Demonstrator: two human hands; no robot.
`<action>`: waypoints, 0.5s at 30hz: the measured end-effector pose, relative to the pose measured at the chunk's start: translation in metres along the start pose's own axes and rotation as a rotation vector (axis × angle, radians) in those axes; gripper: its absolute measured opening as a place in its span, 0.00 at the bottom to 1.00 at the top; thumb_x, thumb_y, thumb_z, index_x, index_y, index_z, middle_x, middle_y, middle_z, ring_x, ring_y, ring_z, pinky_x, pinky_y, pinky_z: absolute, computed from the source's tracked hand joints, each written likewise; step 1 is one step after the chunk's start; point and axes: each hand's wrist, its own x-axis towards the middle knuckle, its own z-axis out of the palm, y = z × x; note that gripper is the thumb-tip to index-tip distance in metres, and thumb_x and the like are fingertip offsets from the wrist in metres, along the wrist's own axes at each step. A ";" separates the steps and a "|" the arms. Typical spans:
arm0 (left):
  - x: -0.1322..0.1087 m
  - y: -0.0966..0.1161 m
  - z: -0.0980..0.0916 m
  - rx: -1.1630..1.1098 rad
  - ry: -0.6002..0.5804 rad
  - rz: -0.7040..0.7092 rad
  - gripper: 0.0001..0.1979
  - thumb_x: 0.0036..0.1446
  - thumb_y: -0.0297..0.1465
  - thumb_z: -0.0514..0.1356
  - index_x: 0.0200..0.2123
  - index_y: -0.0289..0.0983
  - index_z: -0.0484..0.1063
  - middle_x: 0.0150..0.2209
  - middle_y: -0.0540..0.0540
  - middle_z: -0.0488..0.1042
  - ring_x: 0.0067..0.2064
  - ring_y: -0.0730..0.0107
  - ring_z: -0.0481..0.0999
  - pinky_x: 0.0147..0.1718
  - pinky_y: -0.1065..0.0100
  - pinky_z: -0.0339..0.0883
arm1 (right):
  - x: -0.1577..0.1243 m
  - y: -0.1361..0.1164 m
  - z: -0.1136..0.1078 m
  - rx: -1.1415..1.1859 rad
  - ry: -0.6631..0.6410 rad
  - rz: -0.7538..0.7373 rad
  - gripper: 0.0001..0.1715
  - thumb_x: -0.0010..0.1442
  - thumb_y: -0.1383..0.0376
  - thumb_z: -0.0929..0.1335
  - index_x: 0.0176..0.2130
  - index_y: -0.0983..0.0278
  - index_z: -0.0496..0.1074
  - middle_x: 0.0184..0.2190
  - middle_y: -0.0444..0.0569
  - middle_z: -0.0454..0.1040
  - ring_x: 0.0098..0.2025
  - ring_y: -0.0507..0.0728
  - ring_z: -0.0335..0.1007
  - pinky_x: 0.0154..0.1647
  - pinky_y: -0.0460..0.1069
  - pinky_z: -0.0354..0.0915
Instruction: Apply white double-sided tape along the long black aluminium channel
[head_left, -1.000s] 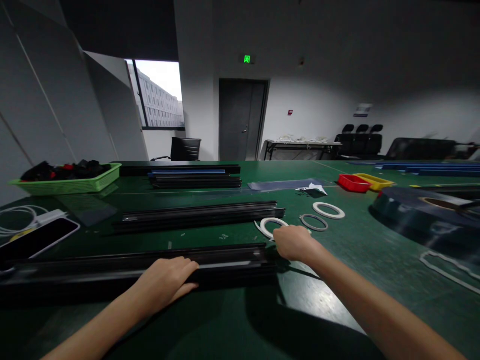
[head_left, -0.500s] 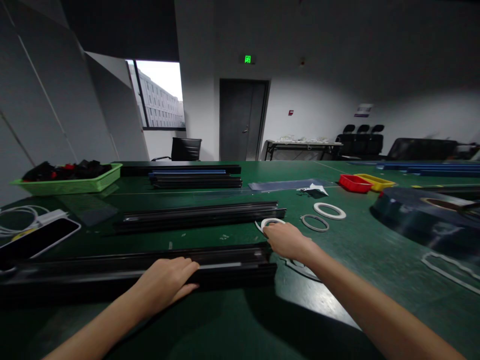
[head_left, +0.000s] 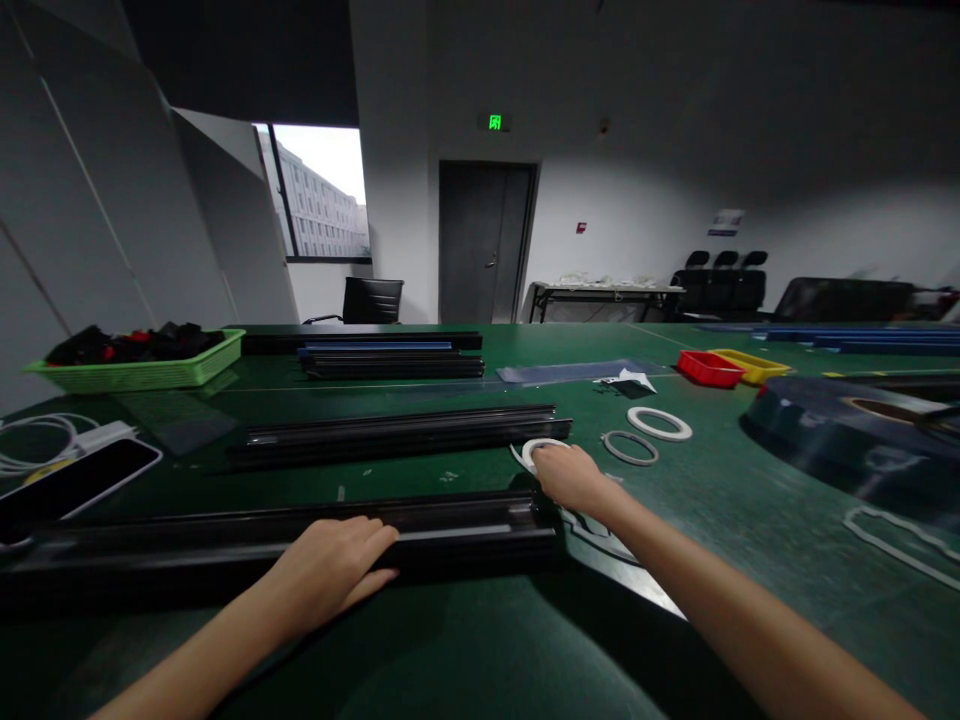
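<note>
A long black channel-shaped profile (head_left: 465, 548) lies across the near part of the green table. My left hand (head_left: 334, 560) grips it near the middle, fingers over the top and thumb on the near side. A pale narrow strip (head_left: 457, 533) runs along the profile to the right of that hand. Just beyond the profile's right end, my right hand (head_left: 574, 480) is closed on a roll of white tape (head_left: 529, 450); its fingertips are partly hidden. Loose pale strip (head_left: 600, 535) lies under the right wrist.
A second black profile (head_left: 405, 437) lies behind, with stacked profiles (head_left: 394, 362) farther back. Rings of tape (head_left: 660, 423) and a large dark roll (head_left: 817, 440) are on the right. A phone (head_left: 82, 485) and a green basket (head_left: 150, 370) stand left; a red tray (head_left: 709, 368) is farther back.
My right hand has shifted slightly right and the tape roll shows more. The pale strip now shows farther toward the profile's right end. My left hand stays in place.
</note>
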 end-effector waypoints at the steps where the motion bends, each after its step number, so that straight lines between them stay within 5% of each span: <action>1: 0.000 0.000 0.000 0.001 -0.002 0.002 0.13 0.61 0.37 0.48 0.46 0.39 0.65 0.40 0.44 0.73 0.40 0.64 0.73 0.38 0.64 0.68 | 0.000 0.000 0.000 -0.003 0.011 -0.010 0.14 0.52 0.73 0.60 0.37 0.70 0.71 0.39 0.62 0.74 0.43 0.64 0.70 0.40 0.54 0.61; 15: 0.001 0.002 -0.002 0.008 -0.016 -0.012 0.13 0.61 0.36 0.49 0.45 0.39 0.65 0.38 0.45 0.74 0.39 0.64 0.74 0.37 0.65 0.67 | -0.019 -0.028 -0.032 0.183 0.149 -0.210 0.15 0.63 0.65 0.55 0.44 0.70 0.62 0.36 0.58 0.73 0.34 0.57 0.68 0.30 0.48 0.55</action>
